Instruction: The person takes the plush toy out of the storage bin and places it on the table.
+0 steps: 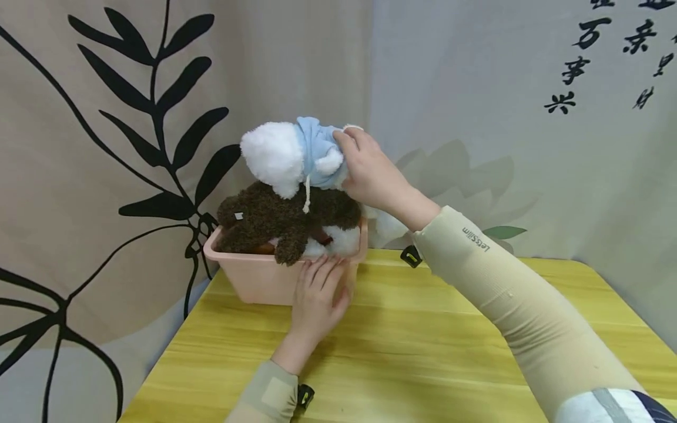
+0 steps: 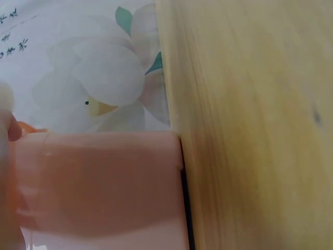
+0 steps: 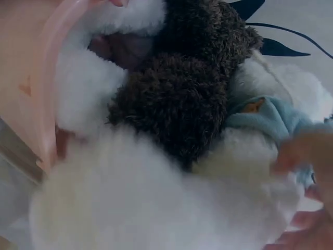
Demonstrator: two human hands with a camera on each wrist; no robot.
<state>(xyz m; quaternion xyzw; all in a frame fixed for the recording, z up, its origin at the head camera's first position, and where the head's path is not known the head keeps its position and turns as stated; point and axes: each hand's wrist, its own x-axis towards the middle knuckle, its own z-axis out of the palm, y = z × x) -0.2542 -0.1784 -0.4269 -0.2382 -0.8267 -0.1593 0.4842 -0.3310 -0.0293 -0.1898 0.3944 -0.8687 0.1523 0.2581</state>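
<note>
A white plush toy in a light blue hoodie [image 1: 317,150] lies sideways above a brown curly plush toy [image 1: 277,214]. My right hand [image 1: 367,167] grips the white toy's right end; in the right wrist view, that hand [image 3: 307,192] is at the right edge beside the blue cloth [image 3: 276,117]. The brown toy rests in a pink plastic bin [image 1: 264,279], one limb hanging over the front rim. My left hand [image 1: 316,296] lies against the bin's front wall, fingers extended up to the rim. White fur [image 1: 341,239] shows under the brown toy.
The bin stands at the far left of a yellow wood-grain table [image 1: 449,341], close to its back edge. Behind it hangs a pale curtain [image 1: 296,59] with dark leaf prints and black characters. White fur [image 3: 130,198] fills the lower right wrist view.
</note>
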